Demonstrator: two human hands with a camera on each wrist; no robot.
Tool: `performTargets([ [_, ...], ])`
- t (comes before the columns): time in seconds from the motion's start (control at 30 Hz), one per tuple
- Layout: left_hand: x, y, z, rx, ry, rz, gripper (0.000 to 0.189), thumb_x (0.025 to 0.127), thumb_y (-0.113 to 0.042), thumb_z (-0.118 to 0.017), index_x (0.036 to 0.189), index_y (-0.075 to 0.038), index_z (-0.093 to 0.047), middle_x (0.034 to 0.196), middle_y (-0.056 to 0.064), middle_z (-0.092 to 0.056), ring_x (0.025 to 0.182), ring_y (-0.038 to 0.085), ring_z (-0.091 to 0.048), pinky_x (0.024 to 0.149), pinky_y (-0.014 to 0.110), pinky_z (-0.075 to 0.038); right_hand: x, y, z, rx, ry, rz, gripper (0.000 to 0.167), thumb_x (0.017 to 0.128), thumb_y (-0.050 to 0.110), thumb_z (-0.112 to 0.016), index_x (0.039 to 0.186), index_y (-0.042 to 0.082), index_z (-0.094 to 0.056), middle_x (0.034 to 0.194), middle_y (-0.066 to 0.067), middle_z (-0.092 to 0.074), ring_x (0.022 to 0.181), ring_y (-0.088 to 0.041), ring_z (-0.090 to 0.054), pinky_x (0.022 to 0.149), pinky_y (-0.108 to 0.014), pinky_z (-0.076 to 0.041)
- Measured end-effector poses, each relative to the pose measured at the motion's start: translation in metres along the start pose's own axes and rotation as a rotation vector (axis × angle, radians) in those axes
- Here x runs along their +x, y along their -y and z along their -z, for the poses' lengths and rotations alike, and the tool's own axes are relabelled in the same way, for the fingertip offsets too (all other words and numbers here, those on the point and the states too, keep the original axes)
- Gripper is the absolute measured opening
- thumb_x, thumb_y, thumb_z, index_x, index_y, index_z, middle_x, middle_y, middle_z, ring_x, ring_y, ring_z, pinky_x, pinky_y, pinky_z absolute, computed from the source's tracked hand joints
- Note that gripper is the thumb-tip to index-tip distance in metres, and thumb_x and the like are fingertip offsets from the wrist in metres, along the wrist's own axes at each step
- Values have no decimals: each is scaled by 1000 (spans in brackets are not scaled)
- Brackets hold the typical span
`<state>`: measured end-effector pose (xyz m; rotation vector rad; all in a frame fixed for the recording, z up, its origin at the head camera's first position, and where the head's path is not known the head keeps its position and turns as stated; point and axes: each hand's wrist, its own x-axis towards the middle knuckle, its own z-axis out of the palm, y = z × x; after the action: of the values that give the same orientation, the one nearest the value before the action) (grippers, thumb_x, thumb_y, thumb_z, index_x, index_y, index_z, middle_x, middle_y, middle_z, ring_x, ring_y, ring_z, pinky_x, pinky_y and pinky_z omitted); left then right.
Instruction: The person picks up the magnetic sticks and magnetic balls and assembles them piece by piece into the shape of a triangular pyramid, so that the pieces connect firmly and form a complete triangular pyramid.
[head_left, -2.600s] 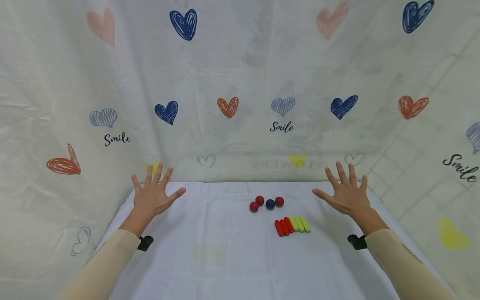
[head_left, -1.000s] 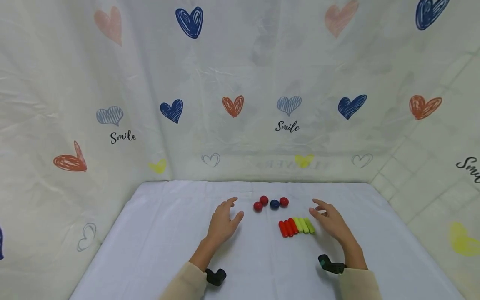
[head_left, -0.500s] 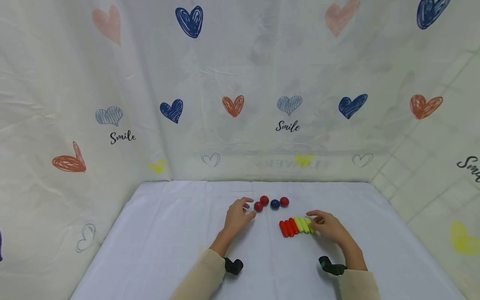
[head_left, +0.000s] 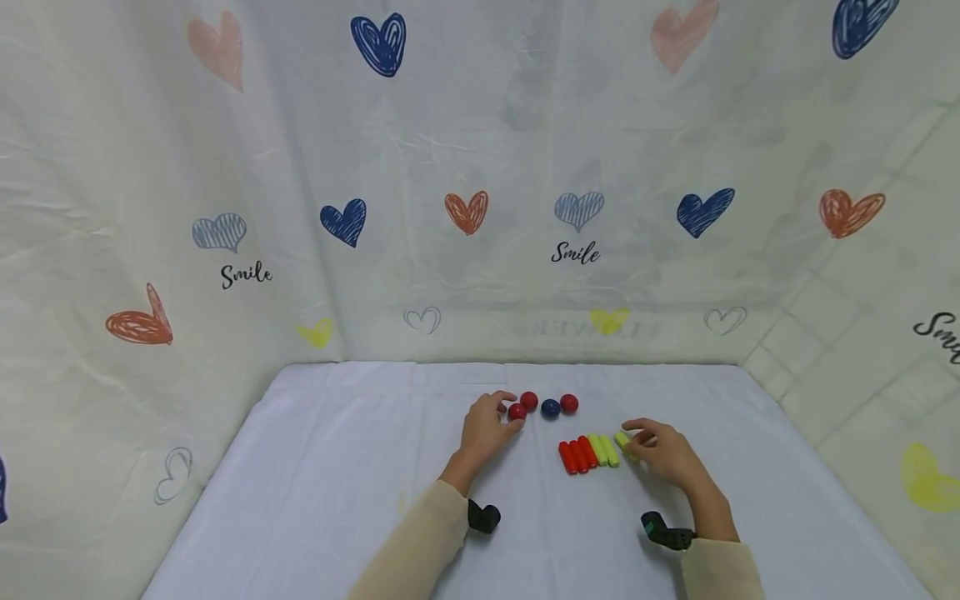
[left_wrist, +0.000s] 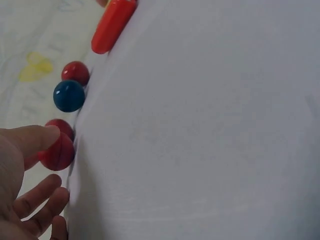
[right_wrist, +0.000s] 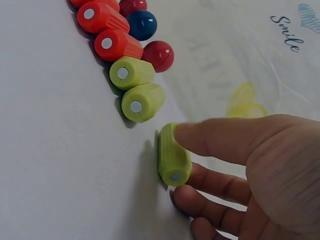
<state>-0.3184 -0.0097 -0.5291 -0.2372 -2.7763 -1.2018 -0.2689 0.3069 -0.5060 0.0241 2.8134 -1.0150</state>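
My left hand has thumb and index finger on either side of the nearest-left red ball, pinching it on the cloth. Right behind that one sits another red ball, then a dark blue ball and a third red ball. My right hand pinches a yellow-green magnetic rod with a grey disc in its end. This rod lies apart from two other yellow-green rods, which sit side by side with three red rods.
A white cloth covers the table. Behind and at the sides hangs a pale curtain printed with hearts. Each wrist wears a black camera, the left camera and the right camera.
Both hands came from spread and raised at the sides to the objects. The left closed around a red ball; the right took the end yellow-green rod and drew it rightward from the row.
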Motion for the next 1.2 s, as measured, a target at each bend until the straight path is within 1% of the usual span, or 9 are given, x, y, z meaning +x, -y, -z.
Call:
performTargets([
  [0.13,2,0,-2,40,-4,-3,38,86,-26,-83,122,-20,-70,100,6,-68,79,13,-52,70,28,-43,-2,2,1,18,15,10,42,91,14,-73,132,6,-63,110,-15,-66,99,-28,-61,77,-39,-53],
  [0.27,5,1,-4,51,-5,2,36,86,-26,-83,119,-21,-71,96,3,-69,80,13,-53,72,30,-44,-2,2,2,1,6,15,41,91,12,-72,130,7,-64,109,-15,-66,99,-28,-61,77,-39,-53],
  [0.4,7,3,-4,39,-9,9,32,87,-25,-83,117,-22,-71,95,0,-70,81,12,-55,73,30,-46,-2,0,2,-22,-19,25,37,92,10,-69,129,7,-64,111,-18,-67,100,-31,-62,76,-40,-54],
  [0.57,6,6,-4,6,-16,-6,30,86,-23,-83,114,-21,-72,94,-1,-72,80,12,-55,72,29,-46,-1,-4,2,-28,-57,51,35,94,10,-67,128,8,-65,114,-20,-68,102,-34,-64,77,-42,-55],
  [0.67,2,6,-1,-21,-5,-7,29,88,-23,-82,115,-21,-71,97,-1,-72,81,11,-55,74,28,-46,-1,-5,3,-21,-73,59,35,94,10,-67,129,9,-65,114,-20,-68,102,-34,-65,76,-42,-56],
  [0.83,-6,9,6,-80,-2,-21,29,89,-23,-80,117,-22,-71,101,0,-72,84,11,-57,75,28,-48,-2,-2,3,13,-82,48,36,95,11,-67,130,11,-65,116,-21,-66,102,-33,-66,72,-37,-56],
  [1.0,-14,18,16,-143,-14,-23,29,88,-23,-81,116,-23,-71,102,0,-72,84,12,-57,74,27,-47,-4,7,3,53,-70,57,37,97,16,-67,133,13,-64,121,-22,-65,100,-31,-65,71,-34,-56],
  [1.2,-24,31,30,-206,-41,-19,29,88,-20,-81,115,-22,-71,101,1,-72,83,12,-57,74,28,-47,-3,25,-6,106,-57,108,36,98,17,-67,134,15,-65,123,-18,-64,100,-27,-61,73,-32,-54],
])
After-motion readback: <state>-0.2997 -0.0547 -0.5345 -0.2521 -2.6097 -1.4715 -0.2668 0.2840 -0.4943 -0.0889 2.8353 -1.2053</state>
